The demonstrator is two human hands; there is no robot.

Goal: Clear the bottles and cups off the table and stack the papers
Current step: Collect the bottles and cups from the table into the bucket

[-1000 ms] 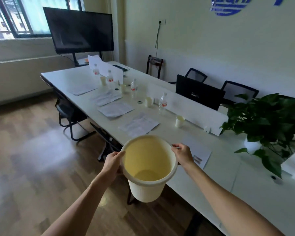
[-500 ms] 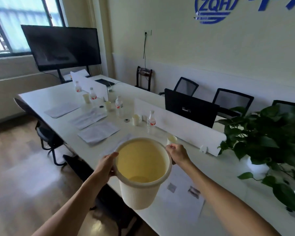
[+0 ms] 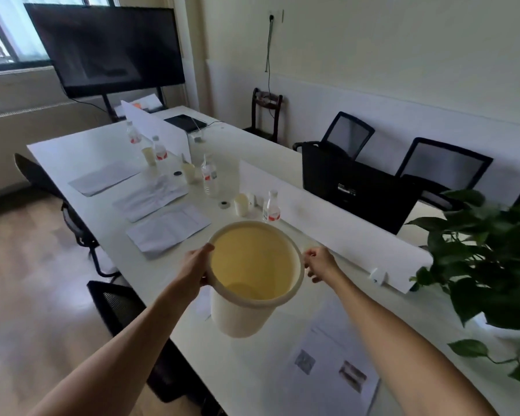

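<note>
I hold an empty cream plastic bucket (image 3: 240,313) in the air over the near edge of the long white table (image 3: 72,151). My left hand (image 3: 194,267) grips its left rim and my right hand (image 3: 320,262) pinches its right rim. Just beyond the bucket stand a clear water bottle (image 3: 271,207) and a paper cup (image 3: 241,204). More bottles (image 3: 210,178) (image 3: 160,150) and cups (image 3: 189,172) (image 3: 148,154) line the white divider farther back. Printed papers lie spread along the near side (image 3: 167,226) (image 3: 150,196) (image 3: 104,178), and one sheet (image 3: 327,355) lies under my right forearm.
White divider panels (image 3: 336,232) run down the table's middle, with a black monitor (image 3: 354,190) behind. A leafy potted plant (image 3: 490,259) crowds the right. Black chairs (image 3: 117,304) are tucked under the near edge. A large TV (image 3: 105,46) stands at the far end.
I have come closer to the table and turned along it. The bucket, earlier beside the table's edge, now hangs over the tabletop, still in both hands.
</note>
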